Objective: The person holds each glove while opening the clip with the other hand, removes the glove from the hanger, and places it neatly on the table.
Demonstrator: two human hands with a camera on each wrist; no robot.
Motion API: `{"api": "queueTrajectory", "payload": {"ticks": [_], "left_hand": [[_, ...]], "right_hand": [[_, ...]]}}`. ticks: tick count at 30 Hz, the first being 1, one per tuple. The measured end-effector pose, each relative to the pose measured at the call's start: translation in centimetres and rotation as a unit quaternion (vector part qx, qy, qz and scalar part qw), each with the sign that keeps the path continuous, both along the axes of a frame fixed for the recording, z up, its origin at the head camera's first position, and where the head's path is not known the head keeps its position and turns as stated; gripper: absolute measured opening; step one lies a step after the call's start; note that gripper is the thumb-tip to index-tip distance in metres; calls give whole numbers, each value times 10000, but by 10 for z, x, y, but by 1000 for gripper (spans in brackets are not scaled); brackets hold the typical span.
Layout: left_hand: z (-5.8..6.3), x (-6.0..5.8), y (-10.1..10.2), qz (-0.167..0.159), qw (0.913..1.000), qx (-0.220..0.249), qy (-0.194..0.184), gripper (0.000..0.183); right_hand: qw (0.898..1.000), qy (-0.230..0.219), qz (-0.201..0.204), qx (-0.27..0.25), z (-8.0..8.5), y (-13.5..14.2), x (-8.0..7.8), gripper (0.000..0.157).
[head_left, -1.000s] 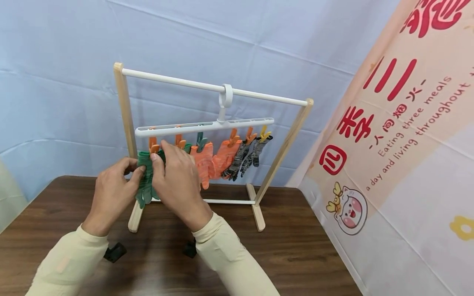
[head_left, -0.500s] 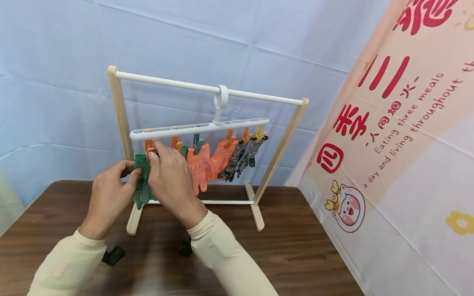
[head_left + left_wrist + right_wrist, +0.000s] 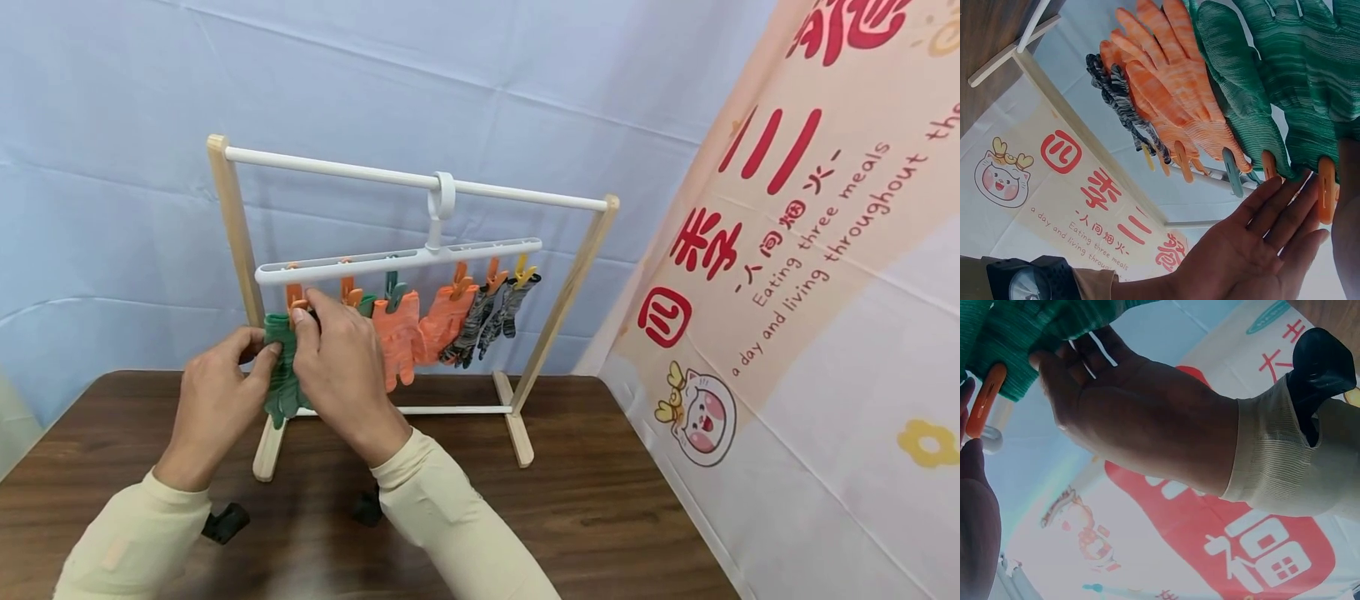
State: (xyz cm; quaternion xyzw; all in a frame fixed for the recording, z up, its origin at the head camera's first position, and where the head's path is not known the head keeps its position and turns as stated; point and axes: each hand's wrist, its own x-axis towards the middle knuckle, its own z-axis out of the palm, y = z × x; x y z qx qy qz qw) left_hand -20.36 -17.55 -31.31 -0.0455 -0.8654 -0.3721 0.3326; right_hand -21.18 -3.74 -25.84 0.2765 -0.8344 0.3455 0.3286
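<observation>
My left hand (image 3: 217,396) pinches the cuff of a green knit glove (image 3: 281,375) at the left end of a white clip hanger (image 3: 337,266). My right hand (image 3: 341,362) pinches the orange clothespin (image 3: 1327,194) at that cuff, thumb at its lower end. The glove hangs with its fingers downward. Beside it, largely behind my right hand in the head view, hangs another green glove (image 3: 1238,87) from its own orange clothespin (image 3: 348,283). Two orange gloves (image 3: 401,329) and two black-and-grey gloves (image 3: 480,321) are clipped farther right.
The hanger hooks over the white top rod (image 3: 337,172) of a wooden-sided stand (image 3: 558,308). The stand rests on a dark wooden table (image 3: 600,517). Pale blue cloth (image 3: 360,75) rises behind, and a printed banner (image 3: 817,350) is at the right.
The head view has shifted slightly, so stand and hands appear a little farther left. Both hands stay at the green glove's cuff and its clothespin, with little movement.
</observation>
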Motion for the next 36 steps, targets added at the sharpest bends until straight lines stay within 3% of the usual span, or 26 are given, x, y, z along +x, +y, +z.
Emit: {"api": "queueTrajectory", "payload": {"ticks": [10,19,26,36], "left_hand": [[1,-2,-2,-38,10000,45,-57,22],[2,-2,-3,-118,9999,37,-72,20],[2,-3,-4,-110,9998,39,-128,21],[3,-5,-4,-123,9999,44,-93,19]], "right_hand": [[9998,102,-183,74,1,-5,-3,31],[9968,-740,-182,-247,3,-7,-5,33],[9900,-1334,225,-394,4,-8,-8,32],[9755,-1800,626,-1097,2,-8,-13,36]]}}
